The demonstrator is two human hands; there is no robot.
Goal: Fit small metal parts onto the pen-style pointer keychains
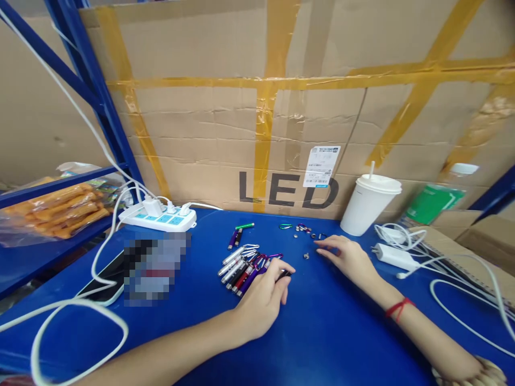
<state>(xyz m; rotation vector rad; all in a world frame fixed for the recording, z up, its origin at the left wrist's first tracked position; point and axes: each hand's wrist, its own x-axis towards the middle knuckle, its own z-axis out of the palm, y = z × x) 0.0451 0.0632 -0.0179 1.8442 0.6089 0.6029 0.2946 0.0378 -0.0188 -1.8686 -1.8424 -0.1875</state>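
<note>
Pinching dark mini flashlight [284,274]: left hand [263,300] | right hand [348,257] spread flat on blue table [322,327]

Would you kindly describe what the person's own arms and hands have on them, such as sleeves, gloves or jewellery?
Both forearms are bare, with no sleeves in view and no gloves. The left hand shows no ring or band. The right hand has a thin red string bracelet tied at the wrist. No watch is visible.

Blue table [322,332] (taped cardboard [225,123] behind)

Blue table [322,332], white cup [368,206], red wrist string [398,307], yellow-taped brown cardboard box [201,123]
</note>
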